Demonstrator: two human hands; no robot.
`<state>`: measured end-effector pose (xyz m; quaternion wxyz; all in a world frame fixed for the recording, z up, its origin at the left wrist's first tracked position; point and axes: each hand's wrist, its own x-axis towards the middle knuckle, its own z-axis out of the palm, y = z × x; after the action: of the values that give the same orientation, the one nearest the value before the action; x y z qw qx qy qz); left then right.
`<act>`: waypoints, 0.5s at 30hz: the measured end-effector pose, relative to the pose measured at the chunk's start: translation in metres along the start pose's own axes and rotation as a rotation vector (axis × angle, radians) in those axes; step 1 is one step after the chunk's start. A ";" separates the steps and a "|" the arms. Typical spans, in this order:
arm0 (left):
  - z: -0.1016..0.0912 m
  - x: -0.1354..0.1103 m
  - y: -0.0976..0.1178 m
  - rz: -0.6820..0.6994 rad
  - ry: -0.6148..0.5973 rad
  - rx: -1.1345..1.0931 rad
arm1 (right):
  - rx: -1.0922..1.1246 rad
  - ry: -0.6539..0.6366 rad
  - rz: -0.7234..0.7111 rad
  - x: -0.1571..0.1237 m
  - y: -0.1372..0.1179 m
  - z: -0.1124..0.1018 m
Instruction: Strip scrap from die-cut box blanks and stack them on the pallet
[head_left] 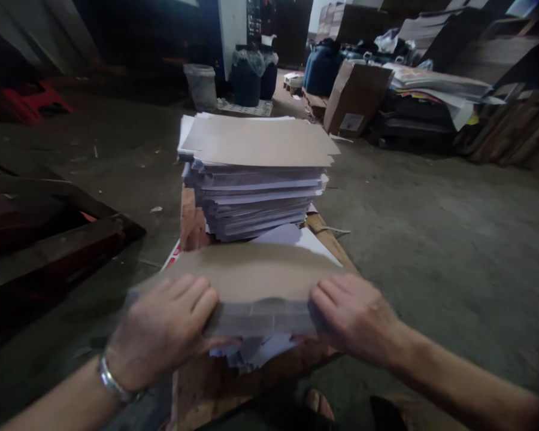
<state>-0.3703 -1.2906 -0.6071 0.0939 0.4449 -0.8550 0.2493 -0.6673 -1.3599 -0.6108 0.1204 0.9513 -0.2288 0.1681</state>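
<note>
Between my two hands is a thick stack of cardboard sheets (260, 275), brown on top and greyish along its near edge. My left hand (170, 323), with a metal bangle at the wrist, is closed around its near left part, fingers on top and thumb beneath. Closed in the same way, my right hand (350, 314) grips the near right part. The sheets bow slightly and look blurred. Just beyond them stands a taller pile of cut sheets (260, 140) with uneven edges. Under the held stack, more white sheets (251, 353) show in part.
A wooden pallet (193, 389) lies under the piles. Dark metal beams (49, 239) are at the left, with a red stool (36, 102) behind. Further back stand a pale bucket (200, 87), blue drums (246, 81) and a cardboard box (357, 96). My foot (318, 402) is below.
</note>
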 end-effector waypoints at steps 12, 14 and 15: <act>0.034 -0.010 0.018 -0.213 -0.495 -0.550 | 0.246 -0.375 0.145 -0.008 -0.013 0.025; 0.032 0.018 -0.006 -0.294 -0.685 -0.566 | 0.184 -0.465 0.177 0.015 0.008 0.016; 0.032 0.031 -0.018 -0.319 -0.751 -0.566 | 0.143 -0.501 0.198 0.024 0.015 0.013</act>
<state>-0.3722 -1.3370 -0.6165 -0.0667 0.5866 -0.7851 -0.1875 -0.6509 -1.3863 -0.6117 -0.0243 0.9423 -0.3307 -0.0455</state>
